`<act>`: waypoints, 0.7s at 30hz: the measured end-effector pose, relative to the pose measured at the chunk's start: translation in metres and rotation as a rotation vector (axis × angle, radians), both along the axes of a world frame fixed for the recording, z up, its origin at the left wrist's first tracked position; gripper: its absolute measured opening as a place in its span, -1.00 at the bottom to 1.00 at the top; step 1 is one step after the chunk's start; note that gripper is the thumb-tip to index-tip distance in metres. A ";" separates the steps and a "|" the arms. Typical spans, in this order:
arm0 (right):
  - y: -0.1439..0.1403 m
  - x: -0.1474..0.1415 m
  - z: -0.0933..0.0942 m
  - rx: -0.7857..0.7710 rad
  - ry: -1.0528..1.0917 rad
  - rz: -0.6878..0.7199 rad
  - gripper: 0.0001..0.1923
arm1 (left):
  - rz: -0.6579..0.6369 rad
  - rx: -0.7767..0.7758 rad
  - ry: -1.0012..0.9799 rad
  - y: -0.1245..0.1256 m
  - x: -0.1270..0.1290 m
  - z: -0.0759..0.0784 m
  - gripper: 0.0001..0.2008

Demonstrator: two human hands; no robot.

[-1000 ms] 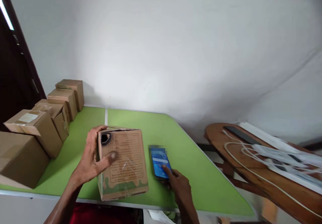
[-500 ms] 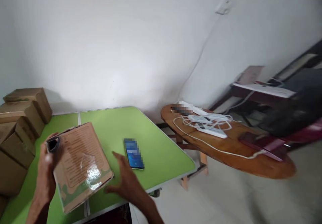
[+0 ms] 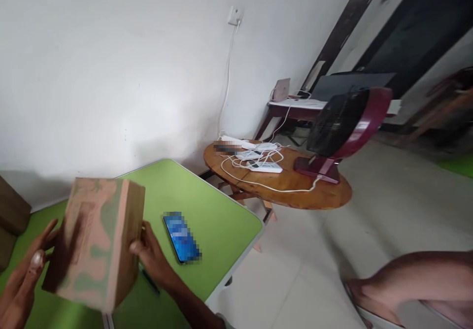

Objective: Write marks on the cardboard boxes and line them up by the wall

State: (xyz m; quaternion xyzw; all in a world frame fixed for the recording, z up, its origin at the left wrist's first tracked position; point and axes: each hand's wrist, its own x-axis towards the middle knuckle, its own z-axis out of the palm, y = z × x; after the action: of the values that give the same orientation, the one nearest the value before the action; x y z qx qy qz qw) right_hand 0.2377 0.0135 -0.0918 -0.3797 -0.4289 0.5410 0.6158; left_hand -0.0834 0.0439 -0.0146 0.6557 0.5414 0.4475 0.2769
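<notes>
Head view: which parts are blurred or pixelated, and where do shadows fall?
Head view: the brown cardboard box with green print, held between the left hand and right hand, is smeared by motion blur; the blue-screened phone on the green table is pixelated, as is a dark item on the round wooden table; a soft shadow lies on the white wall behind the green table.

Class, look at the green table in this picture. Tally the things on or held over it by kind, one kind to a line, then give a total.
Cardboard boxes: 3, one held between the left hand and right hand, two at the left edge
Smartphones: 1
Dark pen-like items: 1, beside the right hand
Total: 5
</notes>
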 end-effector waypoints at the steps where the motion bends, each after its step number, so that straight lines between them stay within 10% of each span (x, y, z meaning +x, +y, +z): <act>1: 0.006 0.016 0.012 -0.039 0.039 -0.034 -0.25 | -0.060 -0.074 -0.062 0.011 0.010 0.010 -0.21; 10: 0.086 0.131 0.063 -0.345 0.092 -0.137 -0.25 | -0.367 -0.160 -0.132 0.112 0.169 0.029 0.13; 21: 0.184 0.204 0.047 -0.259 -0.178 -0.403 -0.32 | -0.411 -0.228 -0.198 0.230 0.291 0.010 0.15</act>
State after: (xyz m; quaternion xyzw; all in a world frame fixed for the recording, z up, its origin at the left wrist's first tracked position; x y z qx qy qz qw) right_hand 0.4417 0.1976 -0.0448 -0.5792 -0.3242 0.4221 0.6175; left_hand 0.2078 0.2742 -0.0050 0.6694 0.4141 0.3800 0.4858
